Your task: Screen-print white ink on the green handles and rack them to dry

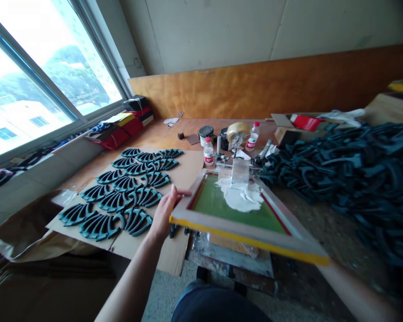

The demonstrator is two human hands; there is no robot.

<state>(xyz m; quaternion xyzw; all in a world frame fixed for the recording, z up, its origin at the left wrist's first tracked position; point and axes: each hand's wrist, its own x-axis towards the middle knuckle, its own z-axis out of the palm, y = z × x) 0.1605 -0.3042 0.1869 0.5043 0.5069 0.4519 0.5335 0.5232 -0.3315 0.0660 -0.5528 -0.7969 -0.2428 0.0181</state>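
A screen printing frame [242, 235] with a grey rim and yellow front edge tilts above a low stand, its front side raised. Green mesh [210, 199] fills it, with a puddle of white ink [243, 201] towards the back. In the ink stands a pale squeegee [240, 173]. My left hand [165, 213] grips the frame's left side, thumb up and a finger over the rim. At the right front corner, my right hand [327, 267] is mostly hidden behind the frame; only the part by the wrist shows, and its fingers are out of sight.
Rows of dark curved plastic pieces [116, 201] lie on cardboard [188, 163] at left. A large heap of similar pieces [332, 165] covers the right. Behind stand two bottles [208, 152], a black-lidded tub [206, 134] and a tape roll [238, 129]. A window [80, 76] is at left.
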